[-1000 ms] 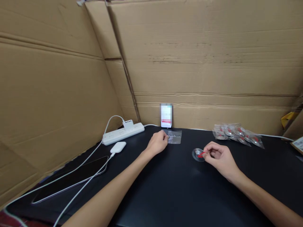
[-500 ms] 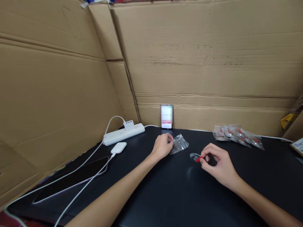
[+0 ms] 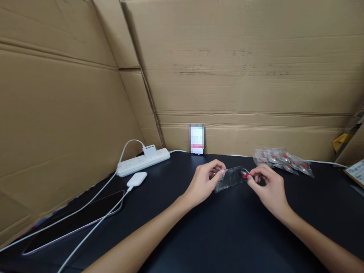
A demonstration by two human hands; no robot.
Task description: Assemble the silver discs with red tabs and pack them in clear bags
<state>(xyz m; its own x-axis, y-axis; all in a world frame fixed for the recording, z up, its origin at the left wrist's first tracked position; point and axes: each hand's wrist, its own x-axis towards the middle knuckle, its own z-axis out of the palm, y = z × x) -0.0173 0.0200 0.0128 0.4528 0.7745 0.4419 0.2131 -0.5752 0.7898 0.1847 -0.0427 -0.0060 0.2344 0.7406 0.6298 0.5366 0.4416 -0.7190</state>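
Note:
Between thumb and fingers, my left hand (image 3: pixel 205 181) pinches one end of a clear plastic bag (image 3: pixel 231 179), which stretches to the right above the black table (image 3: pixel 227 227). My right hand (image 3: pixel 267 185) is closed on a small round clear disc with a red part (image 3: pixel 247 174). The disc is at the bag's right end; I cannot tell whether it is inside or only touching it. Behind my right hand lies a pile of clear bags (image 3: pixel 284 160), each with a similar red-marked piece in it.
A phone with a lit screen (image 3: pixel 197 138) leans on the cardboard wall (image 3: pixel 241 91). To the left are a white power strip (image 3: pixel 143 162), a white charger block (image 3: pixel 137 179), a dark tablet-like device (image 3: pixel 76 222) and white cables. A labelled box (image 3: pixel 356 170) stands at the right edge.
My left hand has lifted the bag off the table and carried it right. My right hand has moved slightly up and right, and the disc now meets the bag's end.

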